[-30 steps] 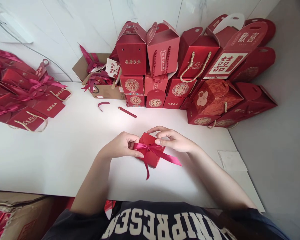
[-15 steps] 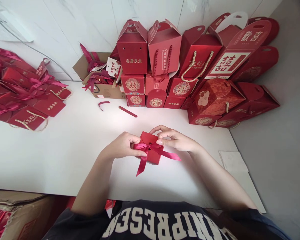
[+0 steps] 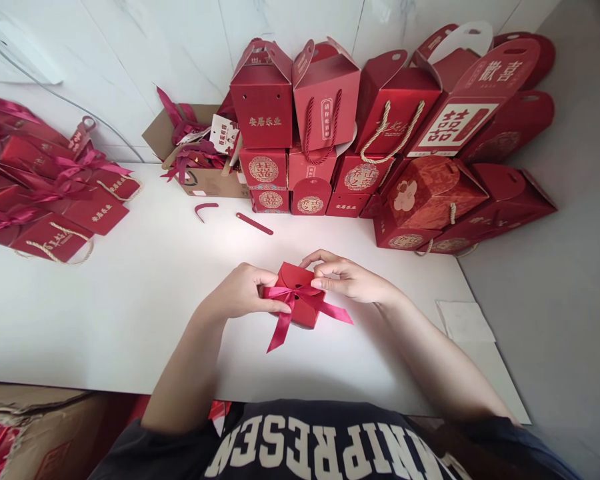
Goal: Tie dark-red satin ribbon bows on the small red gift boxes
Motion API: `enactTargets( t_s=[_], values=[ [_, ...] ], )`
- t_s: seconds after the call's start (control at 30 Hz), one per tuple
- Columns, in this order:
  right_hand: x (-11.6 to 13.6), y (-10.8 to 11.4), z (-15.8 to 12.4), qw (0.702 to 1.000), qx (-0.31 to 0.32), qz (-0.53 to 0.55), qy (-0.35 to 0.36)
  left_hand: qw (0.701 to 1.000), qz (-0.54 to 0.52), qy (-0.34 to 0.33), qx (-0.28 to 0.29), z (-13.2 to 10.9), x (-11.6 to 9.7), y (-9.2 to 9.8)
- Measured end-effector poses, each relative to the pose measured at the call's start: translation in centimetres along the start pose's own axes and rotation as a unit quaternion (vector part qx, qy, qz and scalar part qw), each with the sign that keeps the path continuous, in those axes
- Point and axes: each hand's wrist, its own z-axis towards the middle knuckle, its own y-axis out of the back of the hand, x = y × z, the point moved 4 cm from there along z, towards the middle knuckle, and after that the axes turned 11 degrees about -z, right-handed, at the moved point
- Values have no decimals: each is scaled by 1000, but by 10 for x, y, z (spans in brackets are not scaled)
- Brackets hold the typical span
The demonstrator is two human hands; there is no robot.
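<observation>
A small red gift box (image 3: 307, 316) is in front of me at the middle of the white table. Across its top lies a pink-red satin ribbon (image 3: 281, 329) tied in a bow, its two tails hanging to either side. My left hand (image 3: 243, 291) pinches the bow's left loop between thumb and fingers, at the box's left edge. On the other side, the thumb and fingers of my right hand (image 3: 347, 279) pinch the right loop, while the index finger reaches over the box's far corner. Parts of both loops are hidden by my fingers.
Stacked red gift boxes (image 3: 315, 180) line the wall at the back. An open cardboard box (image 3: 215, 183) holds ribbons and tags. Two dark red strips (image 3: 255, 224) lie before it. Ribboned boxes (image 3: 65, 193) are piled at left; a carton (image 3: 45, 433) stands below the table's front edge.
Hands and box look almost unmoved, with both loops still pinched. The right ribbon tail has shifted slightly to the left. The whole view has drifted a little.
</observation>
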Motion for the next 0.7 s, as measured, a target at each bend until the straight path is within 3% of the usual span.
enactTargets(
  t_s=[0.2, 0.4, 0.57, 0.7],
  values=[
    [-1, 0, 0, 1000, -3, 20, -5, 999, -47, -8, 3, 4, 7, 2],
    [-5, -1, 2, 999, -8, 37, -2, 988, -144, -40, 48, 14, 22, 4],
    [1, 2, 3, 999, -13, 34, 2, 987, -155, -6, 35, 16, 28, 8],
    [14, 19, -9, 994, -72, -54, -64, 988, -145, -8, 60, 14, 27, 12]
  ],
)
